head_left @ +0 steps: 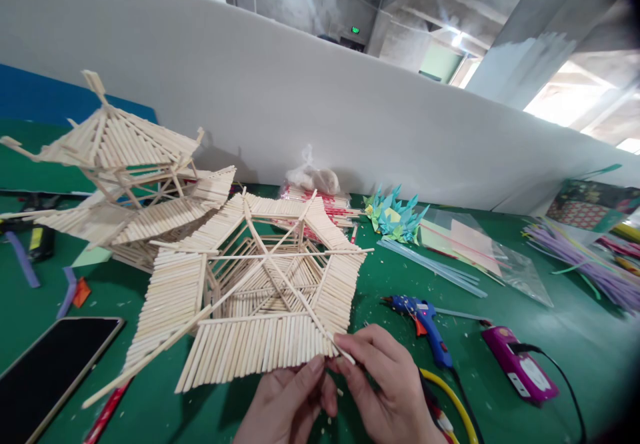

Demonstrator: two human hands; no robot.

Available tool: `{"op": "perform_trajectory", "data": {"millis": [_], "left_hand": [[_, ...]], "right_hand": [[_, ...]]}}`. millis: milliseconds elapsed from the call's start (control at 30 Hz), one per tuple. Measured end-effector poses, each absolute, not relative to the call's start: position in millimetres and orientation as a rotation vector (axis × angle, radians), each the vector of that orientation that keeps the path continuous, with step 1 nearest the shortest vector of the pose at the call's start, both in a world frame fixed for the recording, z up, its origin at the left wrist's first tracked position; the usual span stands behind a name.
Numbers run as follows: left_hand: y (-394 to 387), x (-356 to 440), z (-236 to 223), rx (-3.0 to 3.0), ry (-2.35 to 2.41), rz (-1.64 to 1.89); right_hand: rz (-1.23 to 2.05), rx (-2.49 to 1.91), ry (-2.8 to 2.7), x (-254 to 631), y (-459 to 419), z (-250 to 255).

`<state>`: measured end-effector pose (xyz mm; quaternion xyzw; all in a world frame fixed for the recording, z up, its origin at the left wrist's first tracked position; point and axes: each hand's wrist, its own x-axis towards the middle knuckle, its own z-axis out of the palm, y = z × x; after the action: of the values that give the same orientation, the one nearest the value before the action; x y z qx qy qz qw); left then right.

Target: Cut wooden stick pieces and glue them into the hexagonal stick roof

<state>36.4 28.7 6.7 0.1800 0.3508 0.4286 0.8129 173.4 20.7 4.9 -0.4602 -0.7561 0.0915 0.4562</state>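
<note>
A hexagonal roof frame made of thin wooden sticks lies on the green table in front of me. My left hand is closed at the frame's near edge, its fingertips pressed against the stick panel. Just right of it, my right hand pinches the end of a long diagonal stick at the frame's near right corner. The two hands touch each other there.
A tiered wooden stick pavilion stands at the left. A blue glue gun, a purple device with a black cable, a dark tablet, paper cranes, clear bags and purple strips lie around. A grey wall stands behind.
</note>
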Motion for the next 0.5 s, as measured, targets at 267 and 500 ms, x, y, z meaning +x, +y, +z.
{"op": "perform_trajectory", "data": {"millis": [267,500], "left_hand": [[29.2,37.9,9.0,0.336,0.759,0.927],[28.8,37.6,8.0,0.364,0.732,0.934]], "right_hand": [[0.297,-1.186,-1.890,176.6,17.0,0.3],[0.275,-1.211,-1.899,176.3,18.2,-0.2]]}}
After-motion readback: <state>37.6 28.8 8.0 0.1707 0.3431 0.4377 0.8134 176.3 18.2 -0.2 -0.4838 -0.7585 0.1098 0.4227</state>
